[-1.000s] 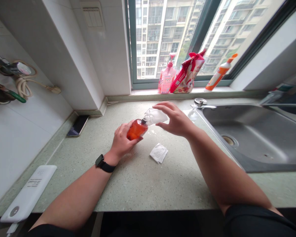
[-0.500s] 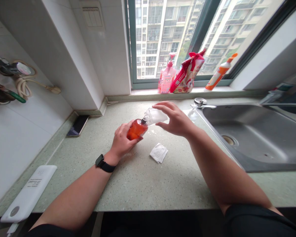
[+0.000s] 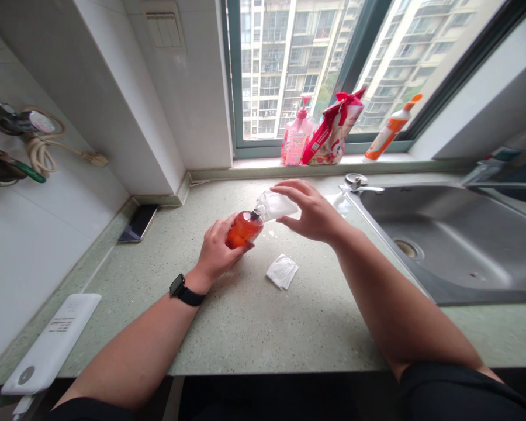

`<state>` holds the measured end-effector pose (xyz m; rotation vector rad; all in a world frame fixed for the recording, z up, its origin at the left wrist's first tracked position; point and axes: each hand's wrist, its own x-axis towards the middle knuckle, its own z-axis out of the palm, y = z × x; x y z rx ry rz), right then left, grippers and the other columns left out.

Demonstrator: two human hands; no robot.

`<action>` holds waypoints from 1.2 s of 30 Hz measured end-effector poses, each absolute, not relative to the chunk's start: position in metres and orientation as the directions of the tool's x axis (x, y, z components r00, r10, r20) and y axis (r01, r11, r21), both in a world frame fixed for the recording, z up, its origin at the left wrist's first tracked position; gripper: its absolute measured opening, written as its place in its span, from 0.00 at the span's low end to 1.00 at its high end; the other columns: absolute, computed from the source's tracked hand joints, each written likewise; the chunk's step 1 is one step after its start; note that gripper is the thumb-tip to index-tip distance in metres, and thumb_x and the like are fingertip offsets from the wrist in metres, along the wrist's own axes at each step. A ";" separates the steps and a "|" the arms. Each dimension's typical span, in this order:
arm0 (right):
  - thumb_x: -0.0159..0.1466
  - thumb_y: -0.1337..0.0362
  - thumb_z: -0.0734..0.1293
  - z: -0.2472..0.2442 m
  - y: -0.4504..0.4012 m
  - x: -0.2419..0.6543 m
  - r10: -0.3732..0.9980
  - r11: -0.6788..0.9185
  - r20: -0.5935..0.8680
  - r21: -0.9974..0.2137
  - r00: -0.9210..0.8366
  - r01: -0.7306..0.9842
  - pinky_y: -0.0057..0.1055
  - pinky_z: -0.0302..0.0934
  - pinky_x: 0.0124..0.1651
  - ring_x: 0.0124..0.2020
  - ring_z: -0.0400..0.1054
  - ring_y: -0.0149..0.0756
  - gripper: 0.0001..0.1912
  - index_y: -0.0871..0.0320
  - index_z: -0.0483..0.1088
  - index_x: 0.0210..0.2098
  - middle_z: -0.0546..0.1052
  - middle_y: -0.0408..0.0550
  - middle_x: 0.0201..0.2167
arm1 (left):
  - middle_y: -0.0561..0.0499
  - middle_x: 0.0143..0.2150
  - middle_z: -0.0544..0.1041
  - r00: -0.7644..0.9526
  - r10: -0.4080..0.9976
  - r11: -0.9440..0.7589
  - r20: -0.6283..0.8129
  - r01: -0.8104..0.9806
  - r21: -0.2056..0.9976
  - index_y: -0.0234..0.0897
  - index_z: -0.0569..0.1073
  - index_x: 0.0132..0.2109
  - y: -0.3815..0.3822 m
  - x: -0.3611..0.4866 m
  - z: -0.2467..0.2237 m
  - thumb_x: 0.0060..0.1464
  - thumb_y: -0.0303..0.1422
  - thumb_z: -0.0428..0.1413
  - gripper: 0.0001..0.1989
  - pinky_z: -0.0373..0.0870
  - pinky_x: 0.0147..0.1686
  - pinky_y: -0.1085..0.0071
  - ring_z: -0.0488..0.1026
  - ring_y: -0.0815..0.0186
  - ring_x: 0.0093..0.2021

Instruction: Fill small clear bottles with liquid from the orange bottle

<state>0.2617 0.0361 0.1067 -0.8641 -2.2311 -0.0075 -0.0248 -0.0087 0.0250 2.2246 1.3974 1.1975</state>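
Note:
My left hand [image 3: 218, 248] is wrapped round an orange-red bottle [image 3: 244, 230] with a dark neck, tilted above the counter. Tipped on its side, a clear bottle [image 3: 275, 206] is gripped between the thumb and fingers of my right hand [image 3: 310, 210]. The clear bottle's mouth meets the neck of the orange-red one. A folded white tissue [image 3: 282, 272] lies on the counter just below the bottles. Small wet spots show near the right hand.
At right is a steel sink [image 3: 456, 234]; a clear item [image 3: 342, 203] stands by its corner. A phone [image 3: 138, 223] and white power bank [image 3: 52, 344] lie left. A pink pump bottle [image 3: 297, 139], red packet [image 3: 334, 131] and orange-white bottle [image 3: 390, 132] line the windowsill.

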 end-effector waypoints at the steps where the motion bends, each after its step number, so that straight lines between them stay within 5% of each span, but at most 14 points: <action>1: 0.65 0.64 0.75 0.107 0.036 0.262 0.581 0.774 0.637 -0.239 -0.506 0.587 0.62 0.67 0.67 0.64 0.70 0.57 0.33 0.45 0.69 0.67 0.76 0.55 0.61 | 0.42 0.60 0.78 0.199 0.839 -0.506 0.506 0.627 0.592 0.47 0.68 0.73 -0.009 -0.025 0.025 0.60 0.58 0.65 0.41 0.74 0.60 0.51 0.77 0.51 0.57; 36: 0.65 0.65 0.75 0.110 0.035 0.262 0.571 0.779 0.643 -0.226 -0.511 0.585 0.63 0.67 0.67 0.65 0.70 0.57 0.35 0.42 0.68 0.69 0.75 0.53 0.63 | 0.42 0.59 0.79 0.186 0.846 -0.504 0.499 0.582 0.638 0.47 0.69 0.72 -0.009 -0.023 0.025 0.59 0.57 0.66 0.41 0.75 0.60 0.50 0.79 0.51 0.55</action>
